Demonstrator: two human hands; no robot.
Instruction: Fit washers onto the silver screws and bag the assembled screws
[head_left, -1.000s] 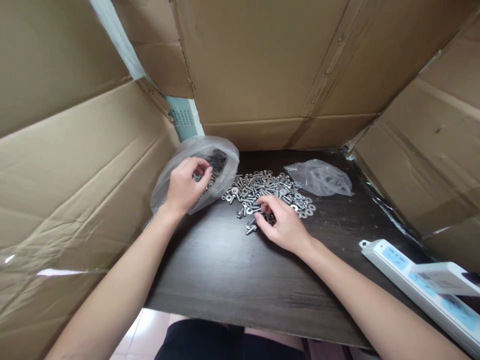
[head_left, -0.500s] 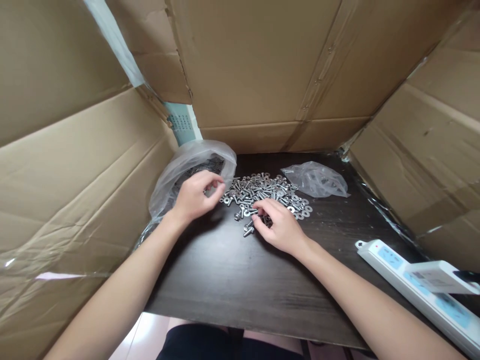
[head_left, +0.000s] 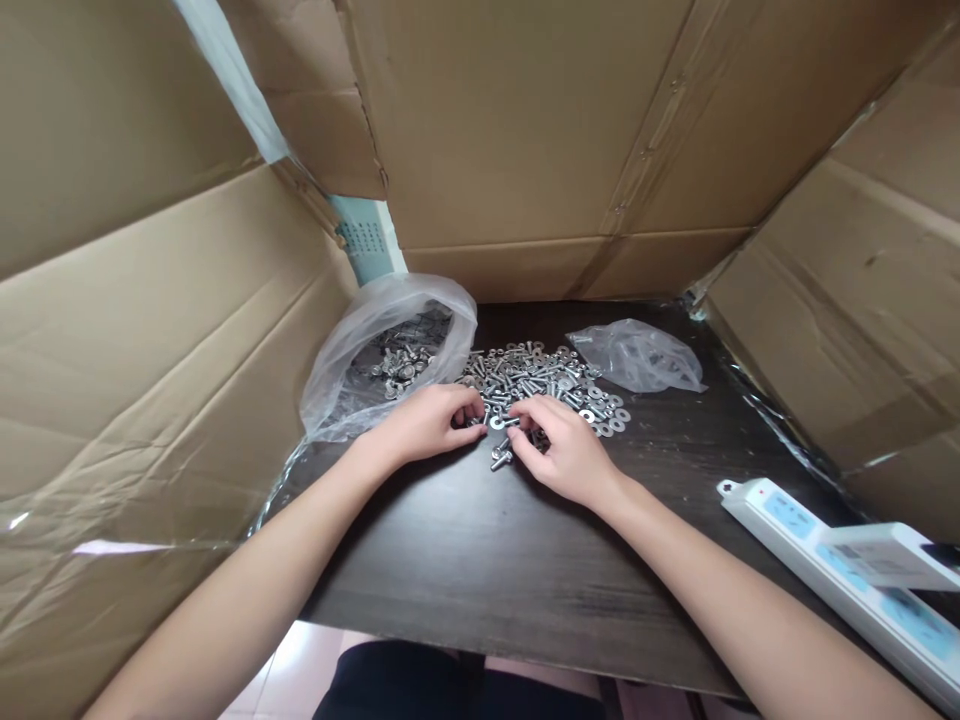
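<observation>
Grip on small silvery bolt [head_left: 501,422]

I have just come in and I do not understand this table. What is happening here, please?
A person sits at a dark table walled in by cardboard. Both hands meet at the near edge of a pile of metal bolts and washers: the left hand and right hand finger small pieces there. An open plastic bag holding more hardware lies at the left, a smaller bag at the right, and a white power strip nearer the right edge.
</observation>
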